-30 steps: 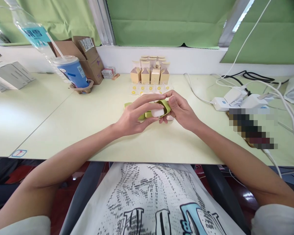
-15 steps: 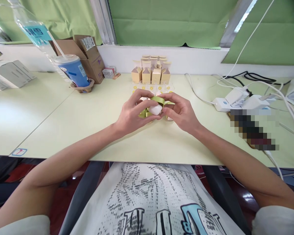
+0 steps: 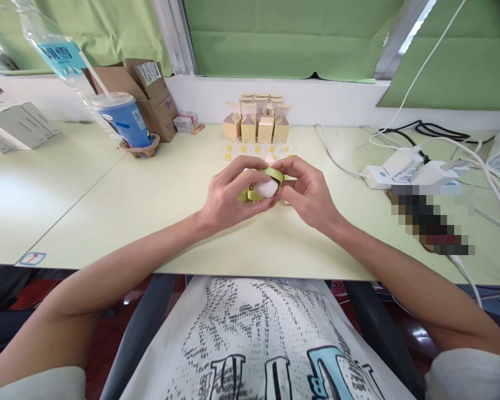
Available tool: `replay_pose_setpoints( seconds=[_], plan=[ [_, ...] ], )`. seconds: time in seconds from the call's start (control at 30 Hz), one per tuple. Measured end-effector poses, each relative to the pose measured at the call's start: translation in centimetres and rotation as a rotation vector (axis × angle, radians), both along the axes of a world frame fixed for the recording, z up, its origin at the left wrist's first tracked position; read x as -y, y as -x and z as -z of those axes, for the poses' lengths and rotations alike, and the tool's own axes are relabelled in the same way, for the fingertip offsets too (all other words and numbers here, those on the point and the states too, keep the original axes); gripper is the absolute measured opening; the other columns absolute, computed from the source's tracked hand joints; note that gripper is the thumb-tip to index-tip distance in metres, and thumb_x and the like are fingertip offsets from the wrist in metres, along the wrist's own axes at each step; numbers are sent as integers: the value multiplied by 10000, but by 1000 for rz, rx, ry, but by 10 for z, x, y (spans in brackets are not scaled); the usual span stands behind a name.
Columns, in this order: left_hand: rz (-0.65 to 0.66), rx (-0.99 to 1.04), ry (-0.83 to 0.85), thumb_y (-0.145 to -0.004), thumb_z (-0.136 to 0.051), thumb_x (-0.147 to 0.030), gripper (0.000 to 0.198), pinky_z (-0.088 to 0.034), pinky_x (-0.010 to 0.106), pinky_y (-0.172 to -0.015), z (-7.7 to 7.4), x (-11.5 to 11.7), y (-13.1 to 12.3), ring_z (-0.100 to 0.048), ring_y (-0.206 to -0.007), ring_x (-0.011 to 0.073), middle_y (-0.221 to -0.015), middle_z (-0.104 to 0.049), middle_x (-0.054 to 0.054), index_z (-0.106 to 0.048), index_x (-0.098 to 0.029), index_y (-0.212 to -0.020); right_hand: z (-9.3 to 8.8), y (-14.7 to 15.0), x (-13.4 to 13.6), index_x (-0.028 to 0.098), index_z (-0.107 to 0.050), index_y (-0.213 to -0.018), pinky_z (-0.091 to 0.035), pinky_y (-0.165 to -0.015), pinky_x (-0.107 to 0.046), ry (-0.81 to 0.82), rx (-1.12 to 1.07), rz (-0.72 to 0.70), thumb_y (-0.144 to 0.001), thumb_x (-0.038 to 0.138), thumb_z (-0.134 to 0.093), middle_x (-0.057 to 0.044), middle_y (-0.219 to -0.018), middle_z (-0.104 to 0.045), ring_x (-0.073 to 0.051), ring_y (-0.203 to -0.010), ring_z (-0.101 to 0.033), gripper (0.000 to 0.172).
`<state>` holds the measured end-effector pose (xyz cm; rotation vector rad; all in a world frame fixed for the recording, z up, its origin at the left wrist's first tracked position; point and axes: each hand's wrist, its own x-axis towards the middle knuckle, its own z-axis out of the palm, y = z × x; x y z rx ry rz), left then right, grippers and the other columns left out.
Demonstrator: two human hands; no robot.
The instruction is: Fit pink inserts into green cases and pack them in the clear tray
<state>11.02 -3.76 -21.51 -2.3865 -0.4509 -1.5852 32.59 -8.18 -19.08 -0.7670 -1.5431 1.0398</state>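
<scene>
At desk centre: your left hand [image 3: 227, 194] and right hand [image 3: 306, 191], fingers closed, jointly grip a green folded card sleeve [image 3: 270, 175] wrapped around a white oval piece [image 3: 266, 189].

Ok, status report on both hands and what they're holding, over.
Left hand, right hand both shut on green sleeve. White piece tucked in it. Small cartons behind, clear of hands.
</scene>
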Motion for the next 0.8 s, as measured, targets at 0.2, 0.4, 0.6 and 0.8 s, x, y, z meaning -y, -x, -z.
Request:
replay_pose_setpoints(
  seconds=[0.2, 0.4, 0.6, 0.8],
  plan=[
    [43, -13, 60, -1079, -898, -462, 303, -763, 354, -870, 1, 1, 2, -853, -1133, 238, -1333, -815, 81, -729, -297, -1268, -1, 0, 4, 281, -663, -1096, -715, -671, -357, 17, -15, -27, -805, 175, -776, 31, -1071, -730, -144, -709, -764, 330],
    [86, -12, 4, -1071, -924, -494, 352, -761, 347, -859, -2, -2, 4, -865, -1088, 225, -1308, -821, 72, -738, -293, -1292, -1, 0, 3, 279, -673, -1091, -708, -661, -338, 17, -10, -14, -805, 196, -776, 31, -1057, -726, -143, -729, -753, 316],
    [98, 18, -46, -1046, -940, -544, 373, -733, 323, -790, -5, -4, 4, -860, -980, 203, -1222, -837, 66, -763, -267, -1222, 4, 0, 4, 282, -691, -1118, -720, -679, -364, 10, -6, -6, -829, 216, -823, 16, -1097, -761, -154, -721, -756, 324],
    [78, 25, 13, -1044, -942, -547, 375, -751, 320, -802, -1, -5, 5, -864, -988, 201, -1203, -838, 65, -771, -247, -1190, 6, 2, 5, 274, -697, -1095, -729, -664, -364, 7, -34, 2, -833, 236, -867, 17, -1067, -767, -163, -714, -775, 314]
  ],
)
